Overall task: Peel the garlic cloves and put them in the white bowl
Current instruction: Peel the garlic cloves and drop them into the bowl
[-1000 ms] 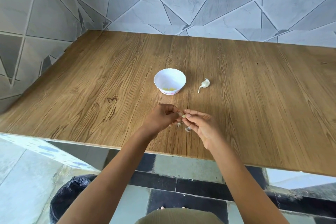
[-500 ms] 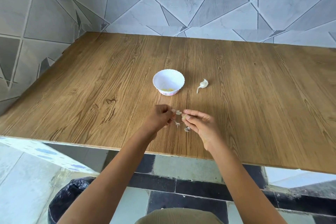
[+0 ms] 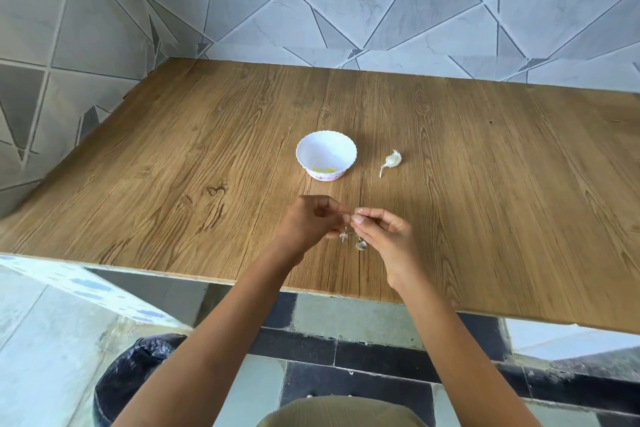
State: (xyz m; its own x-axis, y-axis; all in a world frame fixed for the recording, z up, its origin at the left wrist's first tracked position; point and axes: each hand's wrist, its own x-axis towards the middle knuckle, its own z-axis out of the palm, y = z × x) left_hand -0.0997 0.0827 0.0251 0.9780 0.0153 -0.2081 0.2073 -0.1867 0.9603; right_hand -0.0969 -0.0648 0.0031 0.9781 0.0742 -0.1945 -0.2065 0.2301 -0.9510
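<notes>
Bowl beyond my fingertips: a small white scalloped bowl [image 3: 325, 152] with a few pale yellow peeled pieces [image 3: 323, 169] at the bottom. My left hand [image 3: 311, 222] and right hand [image 3: 384, 236] meet fingertip to fingertip, pinching a tiny garlic clove [image 3: 353, 217] that they mostly hide. Papery skin scraps [image 3: 361, 245] lie just beneath them. A whole unpeeled white garlic clove [image 3: 391, 161] rests beyond-right. The brown wood-grain tabletop [image 3: 207, 166] stretches wide either side, its near edge under my wrists.

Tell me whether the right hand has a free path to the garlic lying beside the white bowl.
Probably yes: only bare table lies between the right hand and that garlic, though its fingers pinch a clove shared with the left hand.
</notes>
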